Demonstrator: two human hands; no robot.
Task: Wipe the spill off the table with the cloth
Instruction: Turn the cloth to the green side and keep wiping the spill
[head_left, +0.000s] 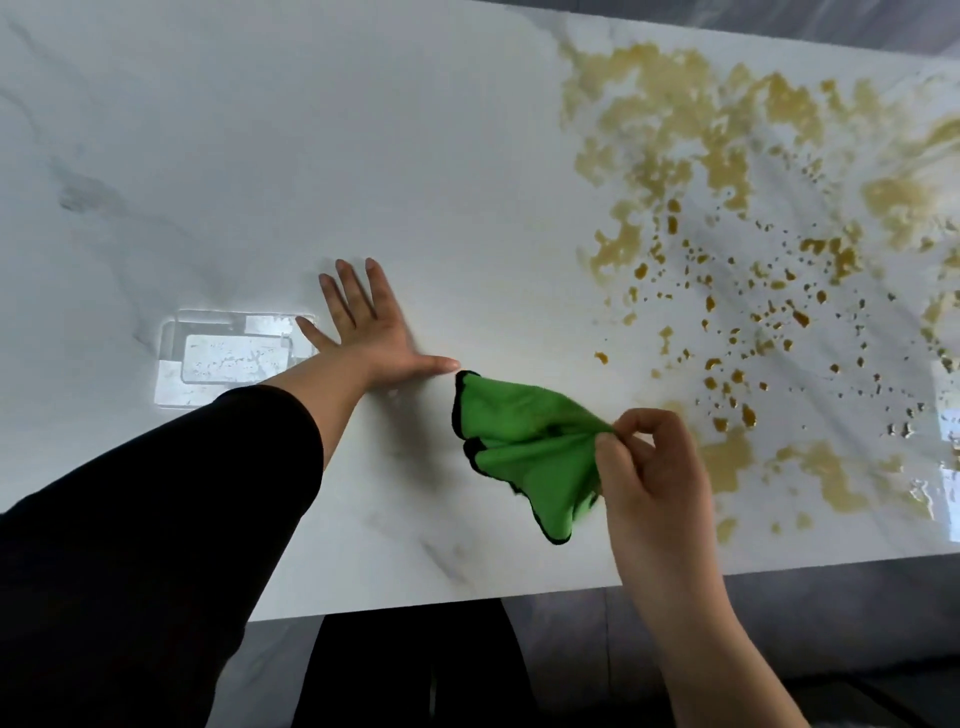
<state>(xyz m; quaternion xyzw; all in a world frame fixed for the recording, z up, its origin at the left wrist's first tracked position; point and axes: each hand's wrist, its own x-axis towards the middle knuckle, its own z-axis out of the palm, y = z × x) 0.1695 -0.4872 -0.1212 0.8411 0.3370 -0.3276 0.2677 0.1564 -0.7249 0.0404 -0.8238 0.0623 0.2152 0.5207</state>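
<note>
Bracing on the white marble-look tabletop (415, 156), the left hand (363, 327) lies flat with fingers spread wide, holding nothing. Just right of its thumb, the green microfibre cloth with black edging (524, 447) hangs bunched up, pinched at one end by the right hand (652, 467) with thumb and fingertips. Further right sits the big yellow-brown liquid spill (753, 234), puddles and droplets all over that end, not wiped yet by the look of it. Risk imo: a crumpled cloth held that loosely just smears the puddles around or slips out, and sweeping toward the near edge could send liquid dripping off.
</note>
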